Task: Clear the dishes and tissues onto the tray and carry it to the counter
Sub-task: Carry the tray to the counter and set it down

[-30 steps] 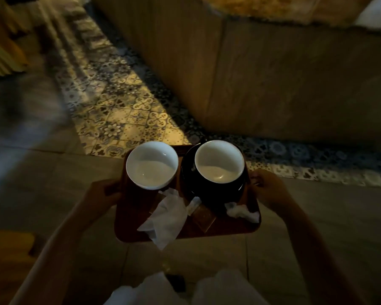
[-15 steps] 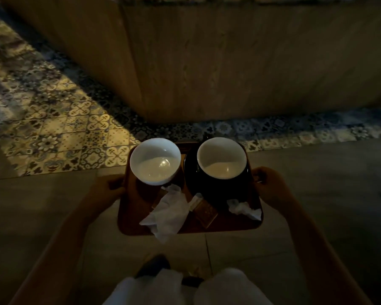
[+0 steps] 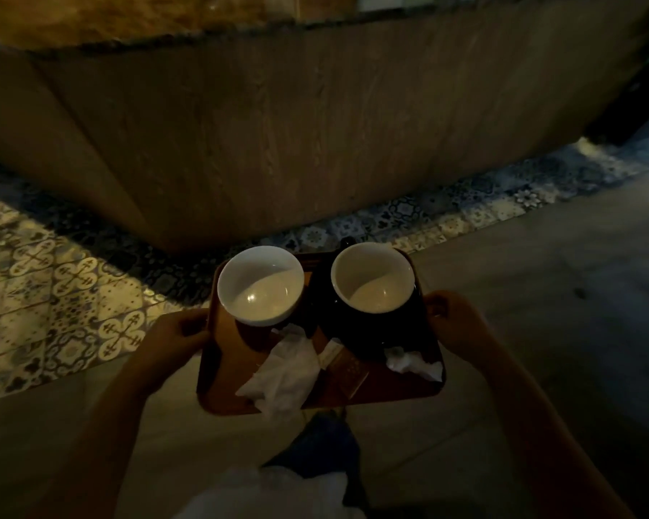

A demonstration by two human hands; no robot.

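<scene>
A: Closer now — wood-panelled front fills the upper frame, tabletop [image 3: 135, 20] edge along the top. I've got the tray [image 3: 222, 383] at lower centre, left hand [image 3: 173, 337] and right hand [image 3: 456, 324] each clamped on a short side.

B: Load?

A: White bowl [image 3: 260, 284], dark cup [image 3: 372, 279], tissues [image 3: 283, 372] all aboard. Tabletop lies straight ahead and above both hands; tray's long axis runs parallel to its edge.

Rectangular brown wooden tray [image 3: 218, 383] carries: white ceramic bowl [image 3: 260, 285] far left; white-lined dark cup [image 3: 372, 283] far right; large crumpled white tissue [image 3: 283, 372] near centre; small crumpled tissue [image 3: 413, 363] near right.
</scene>
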